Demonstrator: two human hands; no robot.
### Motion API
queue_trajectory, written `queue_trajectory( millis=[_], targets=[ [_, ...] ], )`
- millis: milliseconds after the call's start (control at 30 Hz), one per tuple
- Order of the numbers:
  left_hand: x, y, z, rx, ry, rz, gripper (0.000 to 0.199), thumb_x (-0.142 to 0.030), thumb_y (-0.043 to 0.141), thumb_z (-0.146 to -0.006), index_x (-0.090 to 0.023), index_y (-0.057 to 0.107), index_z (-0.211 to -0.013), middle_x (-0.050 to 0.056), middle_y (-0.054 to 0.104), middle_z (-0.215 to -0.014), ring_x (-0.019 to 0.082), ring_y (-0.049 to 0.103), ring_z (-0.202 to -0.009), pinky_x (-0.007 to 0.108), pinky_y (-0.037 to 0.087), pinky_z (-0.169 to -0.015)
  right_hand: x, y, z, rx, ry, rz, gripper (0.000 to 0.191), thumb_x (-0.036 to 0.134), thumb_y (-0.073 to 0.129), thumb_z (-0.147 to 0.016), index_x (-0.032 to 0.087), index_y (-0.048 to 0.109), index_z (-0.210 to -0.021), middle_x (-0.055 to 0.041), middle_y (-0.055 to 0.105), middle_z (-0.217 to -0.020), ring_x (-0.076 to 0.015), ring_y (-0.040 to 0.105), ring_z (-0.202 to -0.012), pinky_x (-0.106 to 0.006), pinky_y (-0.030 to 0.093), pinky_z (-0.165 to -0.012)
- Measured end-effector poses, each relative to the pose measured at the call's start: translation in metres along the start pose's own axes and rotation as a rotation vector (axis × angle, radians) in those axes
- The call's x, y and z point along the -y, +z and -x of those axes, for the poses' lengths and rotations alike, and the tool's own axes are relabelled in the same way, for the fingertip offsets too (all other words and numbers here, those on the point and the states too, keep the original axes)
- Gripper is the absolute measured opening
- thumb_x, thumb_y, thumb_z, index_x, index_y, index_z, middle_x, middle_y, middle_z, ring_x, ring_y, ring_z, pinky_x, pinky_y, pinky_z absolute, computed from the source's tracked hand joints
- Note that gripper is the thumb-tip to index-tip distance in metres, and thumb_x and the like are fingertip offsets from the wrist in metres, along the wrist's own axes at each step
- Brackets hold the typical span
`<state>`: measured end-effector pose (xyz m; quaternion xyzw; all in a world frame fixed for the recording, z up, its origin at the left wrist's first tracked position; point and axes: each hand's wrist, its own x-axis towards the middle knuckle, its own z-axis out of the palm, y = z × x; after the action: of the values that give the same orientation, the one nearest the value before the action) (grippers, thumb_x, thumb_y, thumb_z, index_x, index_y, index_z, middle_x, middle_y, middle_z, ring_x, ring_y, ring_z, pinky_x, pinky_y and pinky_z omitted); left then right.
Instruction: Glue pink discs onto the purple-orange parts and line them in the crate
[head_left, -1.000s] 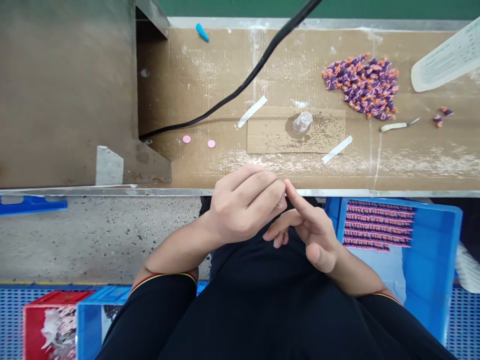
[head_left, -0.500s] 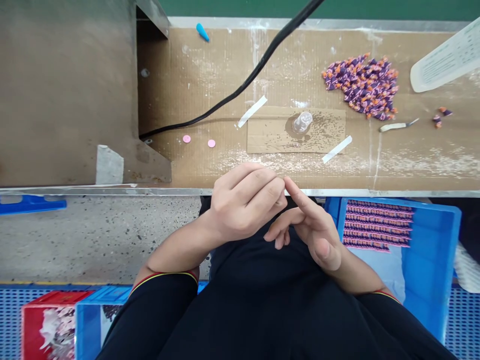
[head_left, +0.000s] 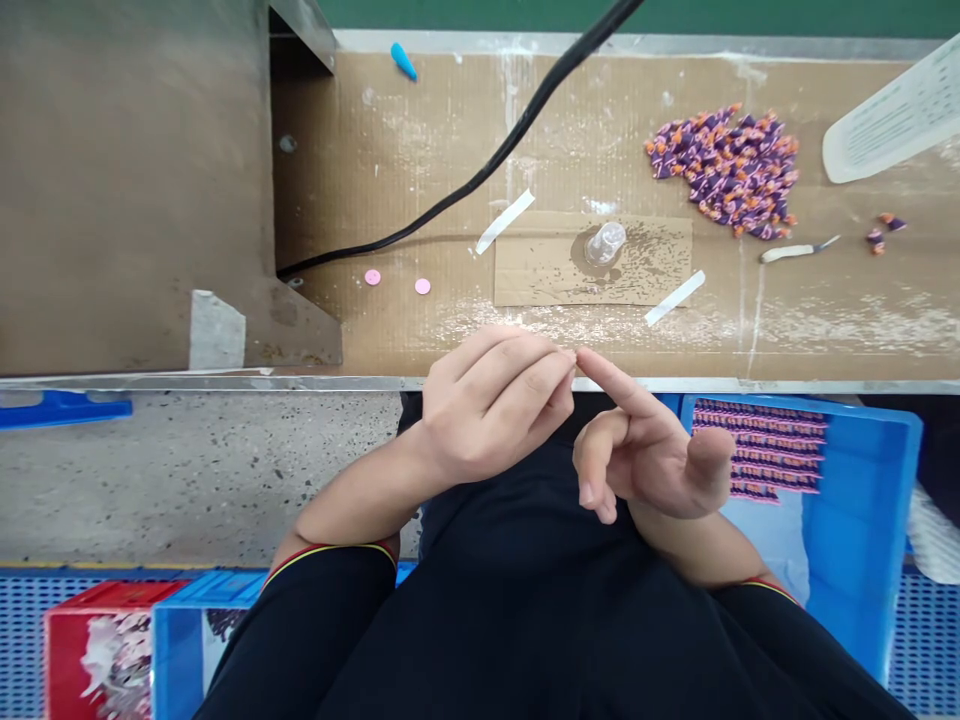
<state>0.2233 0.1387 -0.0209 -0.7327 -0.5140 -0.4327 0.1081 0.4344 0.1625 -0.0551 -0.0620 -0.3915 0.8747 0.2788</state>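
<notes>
Fingers of the left hand (head_left: 487,410) curled loosely and half closed, their tips bunched together. Right hand (head_left: 645,460) partly open, with its index finger (head_left: 622,382) stretched straight out, the tip touching those left fingertips, the other fingers folded under and the thumb angled out to the side. No object visible in either hand; anything tiny between the tips too small to make out. Closest of all to the meeting point, the metal edge (head_left: 225,383) of a long workbench (head_left: 465,130) lined with dusty corrugated cardboard.

Best for fingertip contact this fine: forearms low and steady, hands near the body, light pressure, tips squarely aligned.

Below the bench on the right, a blue plastic crate (head_left: 862,500) holding rows of pink and purple strips (head_left: 757,450). On the lining, a loose cardboard sheet (head_left: 592,262) under a clear plastic piece (head_left: 605,243). Farther right, a heap of purple and orange pieces (head_left: 720,172), then a white-handled knife (head_left: 787,254) near a few stray pieces (head_left: 877,236). Across the bench, a black cable (head_left: 480,175). Smallest of all, two pink discs (head_left: 373,277) and a blue cone (head_left: 403,62).
</notes>
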Motion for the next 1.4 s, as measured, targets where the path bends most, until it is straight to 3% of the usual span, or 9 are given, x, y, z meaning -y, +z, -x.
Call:
queue_trajectory(
  millis=[233,367,567,1067,1400],
  targets=[
    [0.0,0.002,0.007,0.004,0.023,0.043,0.024,-0.009,0.078,-0.094,-0.019,0.073,-0.114,0.004,0.081,-0.098,0.02,0.079,-0.089,0.033,0.071,-0.083,-0.005,0.013,0.001,-0.121,-0.033,0.223,0.098,0.086,0.048,-0.105,0.025,0.028,-0.18,-0.0057,0.083,-0.1,-0.0151,0.069,-0.06,-0.027,0.057,-0.055],
    [0.001,0.005,0.008,-0.001,0.052,-0.023,0.012,-0.009,0.074,-0.097,-0.016,0.072,-0.107,0.005,0.079,-0.091,0.019,0.076,-0.083,0.032,0.07,-0.078,-0.01,0.014,-0.001,-0.151,-0.138,0.456,0.091,0.077,0.059,-0.106,0.029,0.033,-0.179,-0.0059,0.084,-0.107,-0.0166,0.074,-0.071,-0.028,0.06,-0.059],
    [0.002,0.006,0.007,0.02,0.01,0.051,0.012,-0.006,0.071,-0.096,-0.017,0.068,-0.095,0.002,0.077,-0.085,0.015,0.073,-0.079,0.029,0.067,-0.076,-0.009,0.007,-0.002,-0.132,-0.185,0.651,0.086,0.074,0.053,-0.11,0.024,0.035,-0.178,-0.0074,0.084,-0.104,-0.0167,0.074,-0.068,-0.029,0.064,-0.059],
    [-0.002,0.005,0.0,0.017,-0.034,0.063,0.02,-0.003,0.067,-0.093,-0.022,0.062,-0.087,-0.001,0.071,-0.08,0.015,0.067,-0.075,0.03,0.062,-0.073,-0.01,0.008,-0.004,-0.135,-0.206,0.632,0.085,0.074,0.053,-0.11,0.027,0.035,-0.179,-0.0055,0.084,-0.102,-0.017,0.074,-0.068,-0.029,0.064,-0.058],
    [0.003,0.004,0.0,-0.013,-0.04,0.005,0.02,-0.003,0.069,-0.09,-0.022,0.064,-0.093,-0.001,0.073,-0.084,0.016,0.07,-0.078,0.031,0.064,-0.075,-0.007,0.016,-0.002,-0.237,-0.131,0.457,0.083,0.078,0.059,-0.106,0.026,0.052,-0.17,-0.0057,0.085,-0.1,-0.0166,0.073,-0.065,-0.028,0.06,-0.056]
  ],
)
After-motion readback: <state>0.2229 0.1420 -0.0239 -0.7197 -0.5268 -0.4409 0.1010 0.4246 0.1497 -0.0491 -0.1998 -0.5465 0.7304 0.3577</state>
